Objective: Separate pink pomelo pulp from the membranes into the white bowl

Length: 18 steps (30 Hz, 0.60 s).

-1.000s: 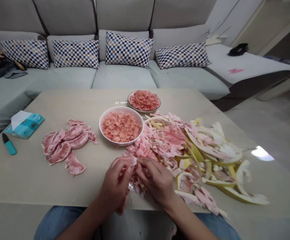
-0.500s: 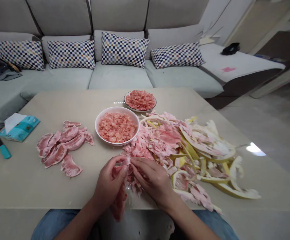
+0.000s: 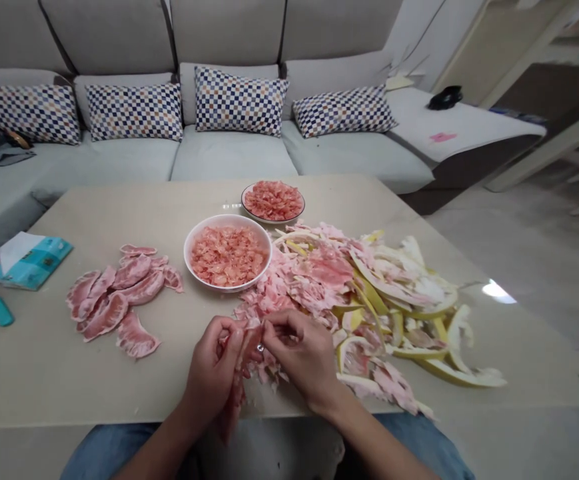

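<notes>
My left hand (image 3: 210, 373) is closed around a pomelo segment (image 3: 230, 417), whose red flesh hangs below the fingers by the table's front edge. Thumb and fingertips of my right hand (image 3: 305, 357) are pinched on the thin membrane at the segment's upper end. Just beyond both hands lies a heap of pale pink membrane scraps (image 3: 269, 290). A white bowl (image 3: 188, 257) of peeled pomelo flesh stands behind them. On the left, several unpeeled pomelo segments (image 3: 139, 287) lie in a loose pile.
Yellow-green pomelo rinds (image 3: 462, 373) spread across the right side of the table (image 3: 59, 380). A dark-rimmed plate (image 3: 299, 213) of flesh stands farther back. At far left are a tissue pack (image 3: 36, 267) and a knife (image 3: 0, 310) with a teal handle. A sofa (image 3: 229, 157) borders the far side.
My right hand has drawn slightly apart from the left at the segment's top, showing more flesh between them. The whole view has shifted a little.
</notes>
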{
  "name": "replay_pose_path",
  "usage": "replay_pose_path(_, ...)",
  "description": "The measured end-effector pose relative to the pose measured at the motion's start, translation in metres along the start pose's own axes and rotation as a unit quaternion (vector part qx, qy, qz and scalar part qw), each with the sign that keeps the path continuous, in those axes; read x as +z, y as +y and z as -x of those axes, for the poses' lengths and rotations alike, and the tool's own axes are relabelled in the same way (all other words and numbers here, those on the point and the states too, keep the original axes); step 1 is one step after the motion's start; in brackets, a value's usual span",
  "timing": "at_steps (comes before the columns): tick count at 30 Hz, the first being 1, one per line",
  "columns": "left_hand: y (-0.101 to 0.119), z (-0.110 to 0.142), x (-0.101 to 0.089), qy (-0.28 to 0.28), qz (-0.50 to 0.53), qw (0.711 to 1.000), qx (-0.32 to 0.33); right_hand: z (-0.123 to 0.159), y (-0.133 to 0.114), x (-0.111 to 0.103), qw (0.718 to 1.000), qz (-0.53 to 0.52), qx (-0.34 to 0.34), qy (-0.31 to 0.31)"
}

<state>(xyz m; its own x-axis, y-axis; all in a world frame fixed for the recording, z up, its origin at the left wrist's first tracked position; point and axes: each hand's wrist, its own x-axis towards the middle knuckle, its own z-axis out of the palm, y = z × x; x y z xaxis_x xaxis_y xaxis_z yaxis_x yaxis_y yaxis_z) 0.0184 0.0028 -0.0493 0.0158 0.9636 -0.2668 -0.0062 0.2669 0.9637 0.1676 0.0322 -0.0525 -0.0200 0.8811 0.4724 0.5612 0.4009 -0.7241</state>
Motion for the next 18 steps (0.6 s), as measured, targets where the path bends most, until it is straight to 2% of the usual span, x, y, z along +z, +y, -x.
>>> replay_pose_path(3, -0.001, -0.002, -0.001, -0.021, 0.053, 0.998, -0.021, -0.002, 0.000, -0.001, 0.999, -0.021, 0.044, -0.003)
replay_pose_path(8, -0.001, -0.006, -0.002, -0.059, 0.126, 0.990, -0.035, -0.002, -0.002, 0.001, 0.996, -0.040, 0.076, -0.001)
replay_pose_path(12, 0.003, -0.009, -0.002, -0.061, 0.153, 0.985, -0.051, -0.005, -0.001, -0.001, 0.988, -0.096, 0.120, -0.011)
replay_pose_path(14, 0.004, -0.010, -0.004, -0.054, 0.155, 0.985, -0.057, -0.008, 0.000, -0.004, 0.971, -0.161, 0.164, -0.063)
replay_pose_path(16, 0.005, -0.011, -0.005, -0.047, 0.159, 0.984, -0.060, -0.012, 0.001, -0.008, 0.941, -0.233, 0.204, -0.134)
replay_pose_path(18, 0.004, -0.012, -0.007, -0.040, 0.162, 0.985, -0.055, -0.014, 0.002, -0.009, 0.922, -0.270, 0.211, -0.180)
